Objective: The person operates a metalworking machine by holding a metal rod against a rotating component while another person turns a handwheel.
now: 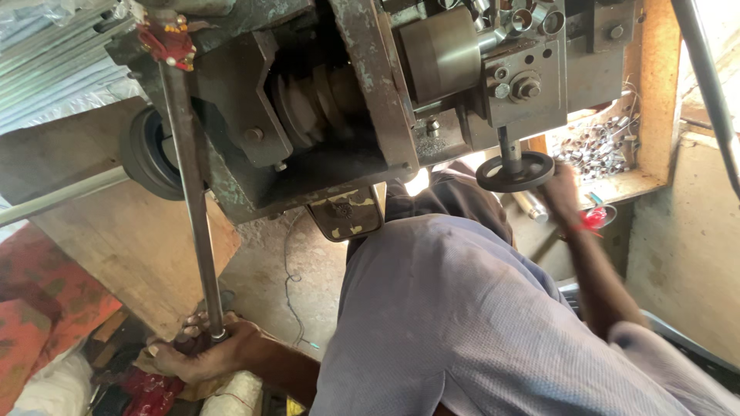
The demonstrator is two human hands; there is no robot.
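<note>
1. Machinery fills the top of the view: a heavy grey machine body (339, 115) with stepped pulleys (316, 100) showing in an opening at its middle.
2. The left hand (202, 348) is clenched around the lower end of a long steel rod (196, 208); that grip is firm, with the fingers wrapped round the shaft.
3. The rod rises steeply from this hand to the machine's upper left corner, where red thread and beads (168, 40) are tied about it.
4. The right hand (561, 192) reaches up to a small black handwheel (515, 172) on a short spindle below the machine. The hand lies against the wheel's right rim, but motion blur keeps me from telling whether this grip is clenched or released.
5. A red band (592, 221) sits at the right wrist.
6. The person's own torso in a pale grey shirt (462, 323) stands between the two hands and hides much of the floor below.
7. Right of the handwheel, a wooden tray (655, 92) holds a heap of small shiny metal sleeves (597, 146).
8. More short metal tubes (524, 17) sit on top of the machine.
9. Left of the machine hangs a black round wheel (150, 154), with a pale bar (62, 196) running under it.
10. Red patterned cloth (38, 300) lies at lower left, well apart from the rod.
</note>
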